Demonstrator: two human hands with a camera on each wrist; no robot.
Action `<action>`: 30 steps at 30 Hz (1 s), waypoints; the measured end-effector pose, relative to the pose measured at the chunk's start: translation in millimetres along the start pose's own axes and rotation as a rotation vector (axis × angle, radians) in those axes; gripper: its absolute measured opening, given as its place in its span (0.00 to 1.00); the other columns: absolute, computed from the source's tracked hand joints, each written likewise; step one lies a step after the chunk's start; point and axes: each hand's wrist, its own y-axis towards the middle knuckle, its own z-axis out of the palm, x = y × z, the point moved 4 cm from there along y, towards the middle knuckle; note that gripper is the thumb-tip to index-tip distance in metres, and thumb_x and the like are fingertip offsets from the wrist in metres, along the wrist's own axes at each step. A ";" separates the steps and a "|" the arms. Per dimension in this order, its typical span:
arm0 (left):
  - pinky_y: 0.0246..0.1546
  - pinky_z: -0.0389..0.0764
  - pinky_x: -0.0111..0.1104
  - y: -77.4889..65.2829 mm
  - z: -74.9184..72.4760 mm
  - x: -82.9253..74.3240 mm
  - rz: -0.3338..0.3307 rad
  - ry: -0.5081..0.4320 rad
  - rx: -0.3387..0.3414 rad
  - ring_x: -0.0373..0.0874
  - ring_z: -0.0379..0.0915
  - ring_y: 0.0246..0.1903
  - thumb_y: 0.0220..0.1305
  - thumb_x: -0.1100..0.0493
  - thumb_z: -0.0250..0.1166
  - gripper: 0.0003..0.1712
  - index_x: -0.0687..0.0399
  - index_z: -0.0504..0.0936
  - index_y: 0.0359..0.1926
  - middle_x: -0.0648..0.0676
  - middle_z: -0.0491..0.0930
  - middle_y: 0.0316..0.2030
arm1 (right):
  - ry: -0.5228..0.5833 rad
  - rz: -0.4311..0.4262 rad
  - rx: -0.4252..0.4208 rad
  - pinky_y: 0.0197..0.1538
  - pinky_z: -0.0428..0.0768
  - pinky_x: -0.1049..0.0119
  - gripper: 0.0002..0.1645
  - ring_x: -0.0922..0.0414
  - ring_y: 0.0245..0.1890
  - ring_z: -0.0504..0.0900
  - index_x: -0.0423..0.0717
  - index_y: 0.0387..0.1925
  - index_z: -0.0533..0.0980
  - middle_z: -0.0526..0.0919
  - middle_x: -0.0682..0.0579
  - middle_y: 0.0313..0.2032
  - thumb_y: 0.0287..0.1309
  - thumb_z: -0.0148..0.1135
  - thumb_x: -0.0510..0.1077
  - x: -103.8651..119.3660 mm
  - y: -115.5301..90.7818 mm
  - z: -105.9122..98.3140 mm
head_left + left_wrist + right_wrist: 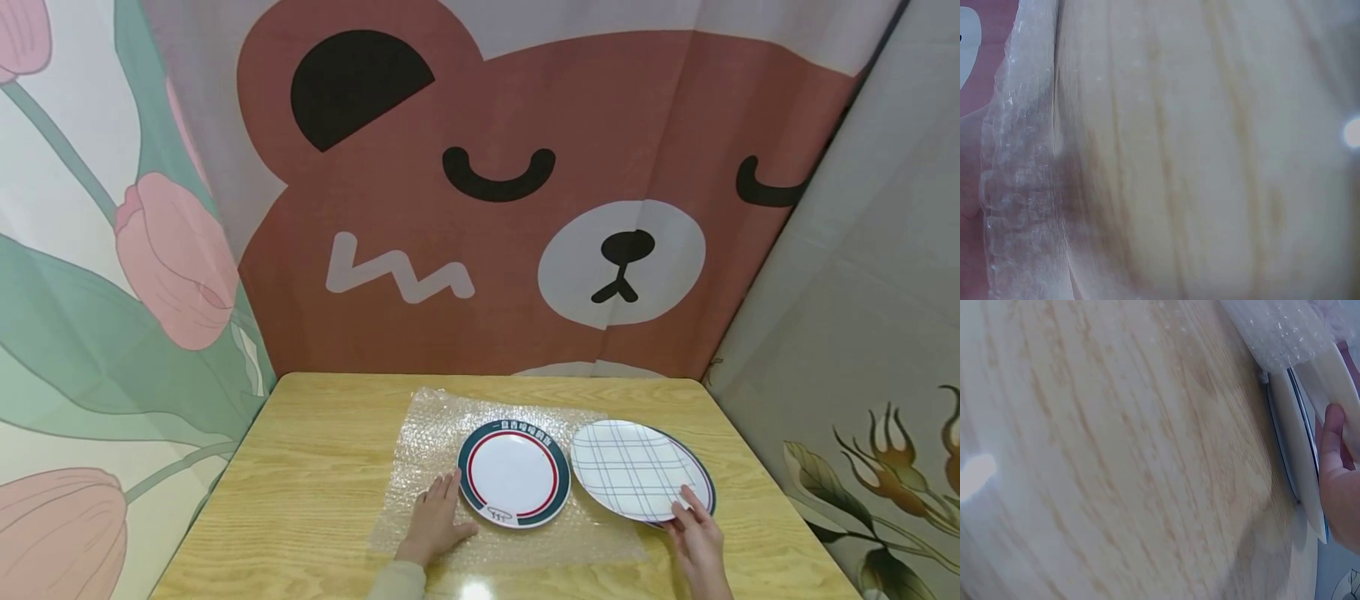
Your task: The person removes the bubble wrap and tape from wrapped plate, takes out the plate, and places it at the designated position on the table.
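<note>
A round white plate (513, 473) with a dark teal rim and a red ring lies face up on a sheet of bubble wrap (427, 442). My left hand (433, 525) rests on the wrap with its fingers spread, fingertips at that plate's left edge. To the right, a white plate with a blue check pattern (637, 467) sits above a blue-rimmed plate (713, 492), mostly hidden. My right hand (699, 533) pinches the checked plate at its near right edge. The right wrist view shows the thumb (1333, 422) against the white plate (1335, 381), raised at a slant over blue-edged plates (1300, 450).
A wooden table (300, 475) carries everything, with bare wood left of the wrap. Behind it hangs a curtain with a brown bear (585, 117). Floral curtains (75, 400) close in both sides. Bubble wrap (1025, 162) stands raised at the left in the left wrist view.
</note>
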 end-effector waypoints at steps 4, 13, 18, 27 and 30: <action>0.53 0.59 0.55 0.4 0.4 0.3 -0.004 -0.009 0.003 0.62 0.55 0.58 0.43 0.43 0.68 0.52 0.68 0.57 0.63 0.68 0.62 0.58 | 0.012 0.006 -0.012 0.32 0.78 0.73 0.26 0.63 0.28 0.79 0.61 0.29 0.81 0.80 0.57 0.28 0.57 0.48 0.27 0.7 -0.3 -3.3; 0.53 0.60 0.55 0.4 1.0 1.1 0.000 0.000 0.002 0.62 0.56 0.58 0.43 0.43 0.68 0.51 0.68 0.58 0.62 0.67 0.63 0.58 | 0.024 -0.020 0.023 0.33 0.78 0.74 0.25 0.63 0.28 0.79 0.62 0.31 0.81 0.80 0.59 0.29 0.58 0.49 0.28 2.6 -0.3 -11.6; 0.53 0.60 0.54 -0.3 1.1 1.5 0.000 0.005 0.003 0.62 0.56 0.58 0.43 0.43 0.68 0.51 0.68 0.58 0.62 0.67 0.63 0.57 | 0.069 -0.039 0.083 0.34 0.78 0.73 0.24 0.62 0.29 0.79 0.60 0.33 0.81 0.80 0.57 0.30 0.57 0.48 0.27 4.4 -1.4 -13.5; 0.53 0.60 0.54 0.4 1.6 1.5 0.002 0.005 -0.001 0.62 0.56 0.58 0.43 0.43 0.68 0.51 0.67 0.58 0.62 0.67 0.64 0.57 | 0.097 -0.051 0.091 0.34 0.78 0.73 0.24 0.62 0.29 0.79 0.58 0.34 0.81 0.80 0.57 0.31 0.57 0.48 0.27 6.0 -2.0 -16.5; 0.53 0.60 0.54 0.0 1.7 1.9 0.001 0.006 0.000 0.62 0.56 0.58 0.43 0.43 0.68 0.51 0.67 0.58 0.62 0.67 0.63 0.57 | 0.117 -0.062 0.104 0.34 0.78 0.72 0.24 0.62 0.30 0.80 0.57 0.34 0.81 0.80 0.57 0.31 0.57 0.47 0.26 6.2 -3.0 -17.1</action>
